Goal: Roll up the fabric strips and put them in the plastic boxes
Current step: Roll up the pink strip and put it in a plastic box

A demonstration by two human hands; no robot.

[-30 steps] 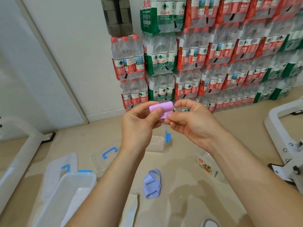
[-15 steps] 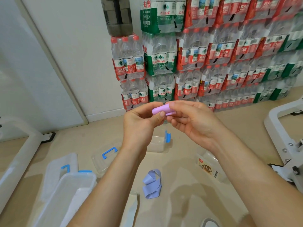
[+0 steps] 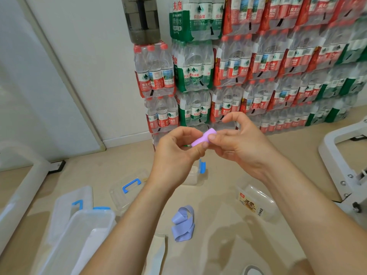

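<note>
A pink fabric strip (image 3: pixel 202 137), wound into a small tight roll, is pinched between my left hand (image 3: pixel 174 155) and my right hand (image 3: pixel 238 143) at chest height above the floor. On the floor below lies a loose blue-violet fabric strip (image 3: pixel 183 223), and a white strip (image 3: pixel 158 253) lies close to me. A clear plastic box with a blue clasp (image 3: pixel 195 172) stands under my hands, partly hidden. A large clear plastic box (image 3: pixel 79 235) stands at the lower left.
Two clear lids with blue handles (image 3: pixel 129 187) (image 3: pixel 73 205) lie on the floor at left. A labelled clear container (image 3: pixel 256 203) lies at right. Stacked packs of water bottles (image 3: pixel 238 72) line the wall. White frame legs (image 3: pixel 341 167) stand at right and left.
The pink strip went from a flat fold held broadside to a compact roll turned end-on. My right hand's fingers shifted along it, with the index finger now lifted.
</note>
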